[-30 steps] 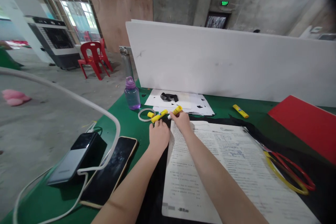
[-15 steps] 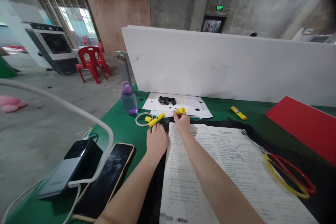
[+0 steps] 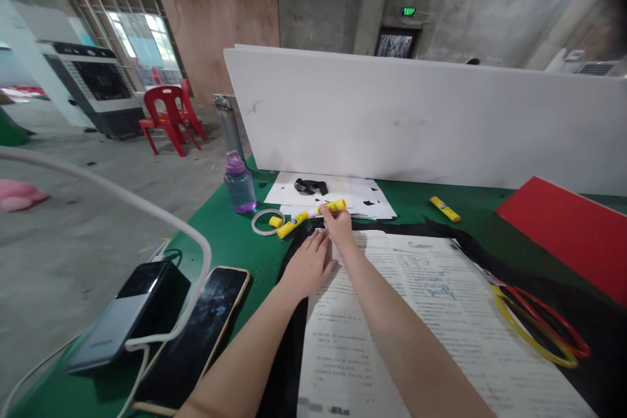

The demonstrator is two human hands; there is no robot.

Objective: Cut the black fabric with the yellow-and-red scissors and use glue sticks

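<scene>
In the head view my right hand (image 3: 337, 227) grips a yellow glue stick (image 3: 335, 205), its white end pointing left, above the far edge of a printed paper sheet (image 3: 392, 313). My left hand (image 3: 307, 266) lies with fingers stretched out over the sheet's far left corner and the black material (image 3: 290, 333) beneath. Just beyond the left fingertips lies a second yellow glue stick (image 3: 292, 225), near a yellow cap (image 3: 275, 221) and a pale ring (image 3: 255, 225). Scissors (image 3: 526, 317) with red and yellow handles rest on the sheet's right side.
White papers (image 3: 350, 191) with black scraps lie behind the hands, before a tall white board (image 3: 416, 117). A water bottle (image 3: 240, 186), phone (image 3: 206, 333) and power bank (image 3: 122, 326) stand left. A third glue stick (image 3: 445, 209) and red board (image 3: 571, 235) are right.
My left hand has moved right, from the table and black edge onto the sheet's corner. My right hand has shifted slightly left with the glue stick, whose white end now shows.
</scene>
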